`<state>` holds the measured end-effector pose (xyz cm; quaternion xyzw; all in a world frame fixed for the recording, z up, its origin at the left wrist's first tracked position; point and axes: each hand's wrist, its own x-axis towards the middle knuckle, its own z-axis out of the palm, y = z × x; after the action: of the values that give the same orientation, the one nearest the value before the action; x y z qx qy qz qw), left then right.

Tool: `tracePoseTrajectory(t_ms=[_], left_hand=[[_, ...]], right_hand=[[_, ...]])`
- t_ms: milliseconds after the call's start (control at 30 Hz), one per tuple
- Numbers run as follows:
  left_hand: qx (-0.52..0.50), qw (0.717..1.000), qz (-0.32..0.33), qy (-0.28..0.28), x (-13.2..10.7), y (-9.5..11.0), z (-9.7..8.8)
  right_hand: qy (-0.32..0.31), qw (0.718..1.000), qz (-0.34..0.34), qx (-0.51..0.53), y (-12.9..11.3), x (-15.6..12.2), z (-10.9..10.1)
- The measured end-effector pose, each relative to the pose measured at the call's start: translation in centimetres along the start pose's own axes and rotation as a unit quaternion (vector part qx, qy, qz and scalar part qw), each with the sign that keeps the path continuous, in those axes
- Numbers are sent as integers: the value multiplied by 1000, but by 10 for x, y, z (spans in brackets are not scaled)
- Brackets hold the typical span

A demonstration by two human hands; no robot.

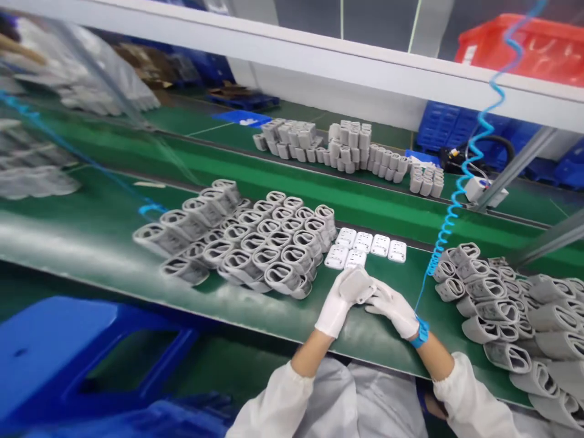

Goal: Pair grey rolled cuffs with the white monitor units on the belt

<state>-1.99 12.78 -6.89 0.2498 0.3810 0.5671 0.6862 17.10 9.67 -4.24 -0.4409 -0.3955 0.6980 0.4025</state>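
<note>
My gloved left hand (334, 307) is closed around a small light-grey rounded block (354, 284), held just above the green bench surface. The fingers of my gloved right hand (396, 309) reach to the block's right side, where a small white part (366, 295) shows; whether they grip it is hard to tell. A blue wrist strap (420, 333) circles my right wrist. Just beyond my hands lie several flat white plates (380, 244) with small dark marks and slots. To their left stand many rolled grey cuffs (269, 240) in rows, open loops facing up.
More rolled grey cuffs (497, 307) are piled at the right. A blue coiled cord (456, 201) hangs down to the strap. Behind the bench, stacked grey rolls (349, 146) rest on another line. A white shelf beam (292, 52) crosses overhead. A blue stool (55, 359) stands lower left.
</note>
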Motion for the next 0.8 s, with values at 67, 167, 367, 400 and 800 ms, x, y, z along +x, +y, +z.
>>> tracePoseTrajectory(t_ms=[67, 167, 367, 400, 800], left_hand=[[110, 991, 72, -32, -10, 0, 1], [313, 926, 174, -116, -25, 2, 4], [327, 903, 233, -156, -29, 1, 5], [330, 899, 250, -144, -29, -1, 3], [584, 761, 280, -26, 14, 19, 17]], right_hand=[[37, 999, -10, -3, 2, 5, -1], [58, 998, -14, -20, 0, 11, -6], [-15, 995, 37, -97, -4, 9, -11], [-21, 995, 35, -95, -5, 9, -9], [255, 822, -203, -466, -169, 120, -52]])
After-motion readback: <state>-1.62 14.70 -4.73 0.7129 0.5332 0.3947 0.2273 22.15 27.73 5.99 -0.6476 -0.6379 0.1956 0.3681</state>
